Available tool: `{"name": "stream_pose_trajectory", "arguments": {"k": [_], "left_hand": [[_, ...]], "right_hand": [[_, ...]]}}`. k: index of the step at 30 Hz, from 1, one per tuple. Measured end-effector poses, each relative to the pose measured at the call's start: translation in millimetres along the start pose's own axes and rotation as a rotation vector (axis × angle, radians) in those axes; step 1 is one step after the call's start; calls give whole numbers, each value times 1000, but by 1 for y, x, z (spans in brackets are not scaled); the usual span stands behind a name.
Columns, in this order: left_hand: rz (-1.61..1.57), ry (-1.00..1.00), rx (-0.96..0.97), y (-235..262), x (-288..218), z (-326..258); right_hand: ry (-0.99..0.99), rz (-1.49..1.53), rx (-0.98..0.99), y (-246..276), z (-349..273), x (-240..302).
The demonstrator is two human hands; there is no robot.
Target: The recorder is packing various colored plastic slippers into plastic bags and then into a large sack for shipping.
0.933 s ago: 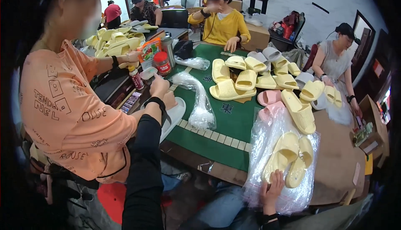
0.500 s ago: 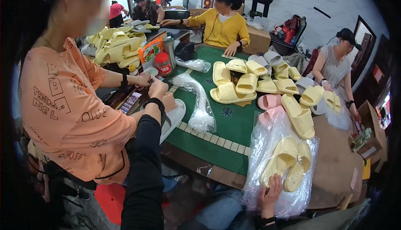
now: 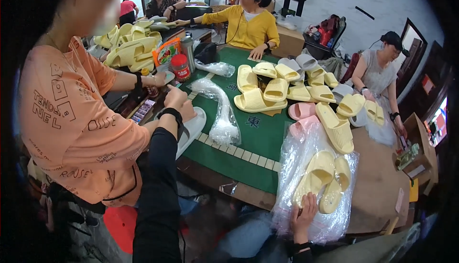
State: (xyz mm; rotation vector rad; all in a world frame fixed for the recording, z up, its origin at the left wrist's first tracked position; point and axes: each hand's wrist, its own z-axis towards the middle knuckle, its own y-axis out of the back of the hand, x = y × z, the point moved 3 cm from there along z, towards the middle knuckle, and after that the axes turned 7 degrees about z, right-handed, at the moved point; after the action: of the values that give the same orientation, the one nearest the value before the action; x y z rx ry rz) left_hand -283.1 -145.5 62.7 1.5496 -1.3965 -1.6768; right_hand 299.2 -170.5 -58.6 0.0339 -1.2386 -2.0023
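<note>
My left hand (image 3: pixel 175 98), in a black sleeve, reaches to the co-worker on the left. Its fingers are closed; what they hold, if anything, is too small to make out. Close by, the co-worker's one hand (image 3: pixel 190 113) is at a grey slipper (image 3: pixel 192 128), and the other hand (image 3: pixel 155 80) holds a small pale greenish piece. My right hand (image 3: pixel 304 215) lies with fingers stretched over the heel of a yellow slipper (image 3: pixel 315 174). A second yellow slipper (image 3: pixel 334 189) is beside it; both rest on clear plastic bags (image 3: pixel 291 167).
Yellow, grey and pink slippers (image 3: pixel 260 100) are heaped on the green mat (image 3: pixel 229 167), with pale tiles (image 3: pixel 239 153) along it. A clear bag (image 3: pixel 222 119), a red-lidded jar (image 3: pixel 180 68) and a cardboard box (image 3: pixel 418 153) stand around. Several people work at the table.
The view has shifted slightly. My left hand remains by the co-worker's hands, and one of those has drawn back a little with the pale piece. My right hand stays on the yellow slipper.
</note>
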Motion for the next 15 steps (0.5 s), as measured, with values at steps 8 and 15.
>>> {"name": "stream_pose_trajectory", "arguments": {"k": [8, 15], "left_hand": [[95, -65, -83, -7, -6, -5], [115, -117, -69, -7, 1, -14]], "right_hand": [[-12, 11, 4, 3, -6, -5], [-24, 13, 32, 6, -8, -2]]}}
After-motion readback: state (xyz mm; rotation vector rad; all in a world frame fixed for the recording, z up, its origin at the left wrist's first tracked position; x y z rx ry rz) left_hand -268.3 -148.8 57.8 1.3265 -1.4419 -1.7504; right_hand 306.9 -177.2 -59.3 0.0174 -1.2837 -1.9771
